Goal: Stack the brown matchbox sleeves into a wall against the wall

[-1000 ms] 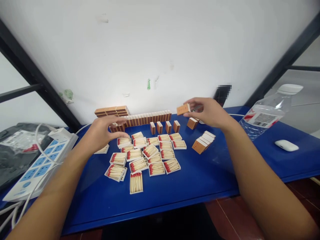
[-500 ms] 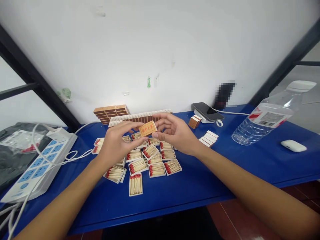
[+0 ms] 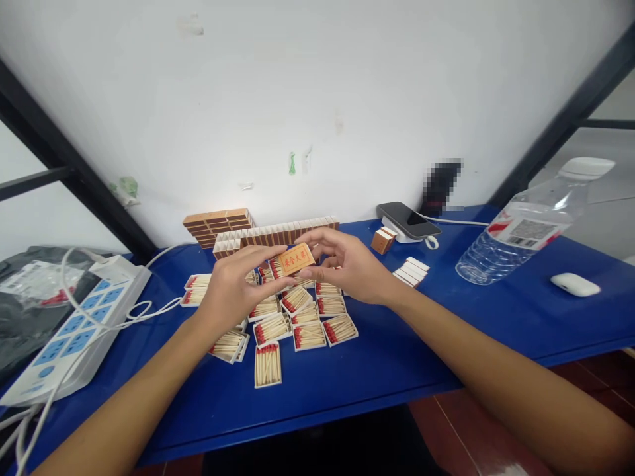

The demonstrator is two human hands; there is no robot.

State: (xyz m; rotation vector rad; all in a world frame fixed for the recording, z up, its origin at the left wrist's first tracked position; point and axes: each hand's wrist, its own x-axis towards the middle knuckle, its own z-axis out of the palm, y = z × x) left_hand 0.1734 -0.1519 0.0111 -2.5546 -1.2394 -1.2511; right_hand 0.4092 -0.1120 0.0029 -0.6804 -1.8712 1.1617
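Observation:
Over the middle of the blue table, I hold an orange matchbox (image 3: 296, 260) with red characters facing me. The fingers and thumb of my right hand (image 3: 342, 264) close on its right end. From the other side, my left hand (image 3: 233, 284) pinches with index finger and thumb at the box's left part. Below my hands lie several open white trays of red-tipped matches (image 3: 310, 336), some overlapping. One match tray (image 3: 268, 365) lies nearest the table's front edge. My left hand hides some of the trays.
Against the wall stand stacked matchboxes (image 3: 218, 223) and a long row of matchboxes (image 3: 278, 233). To the right are small boxes (image 3: 383, 240), white-edged pieces (image 3: 411, 271), a phone (image 3: 409, 220), a water bottle (image 3: 526, 225) and a white case (image 3: 575, 284). A corded power strip (image 3: 84, 324) lies left.
The matchbox has tilted slightly and risen a little between my hands, showing more of its lower edge. The whole view has shifted slightly; the trays have stayed in place.

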